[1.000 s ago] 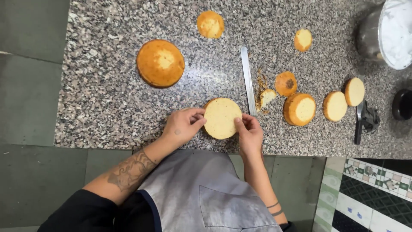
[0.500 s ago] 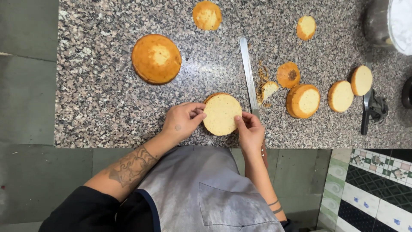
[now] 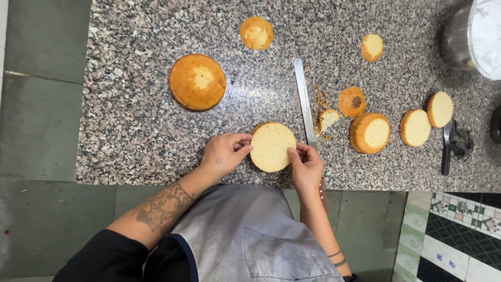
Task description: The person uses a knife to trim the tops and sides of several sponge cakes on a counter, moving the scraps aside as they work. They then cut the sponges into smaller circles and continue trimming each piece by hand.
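A round pale sponge cake layer (image 3: pixel 271 147) lies on the speckled granite counter (image 3: pixel 130 125) near its front edge. My left hand (image 3: pixel 225 152) grips the layer's left rim with its fingertips. My right hand (image 3: pixel 306 166) pinches the right rim. A long serrated knife (image 3: pixel 304 102) lies on the counter just right of the layer, its handle hidden under my right hand.
A domed brown cake (image 3: pixel 197 82) sits at the back left, a smaller cake (image 3: pixel 256 33) behind it. Several cut cake rounds (image 3: pixel 370 132) and crumbs lie to the right. A metal bowl (image 3: pixel 472 36) stands at the far right corner, with a dark tool (image 3: pixel 446 149) below it.
Both hands stay on the cake layer; the fingers have shifted a little around its rim. The camera view has drifted, so the counter items sit slightly differently in frame.
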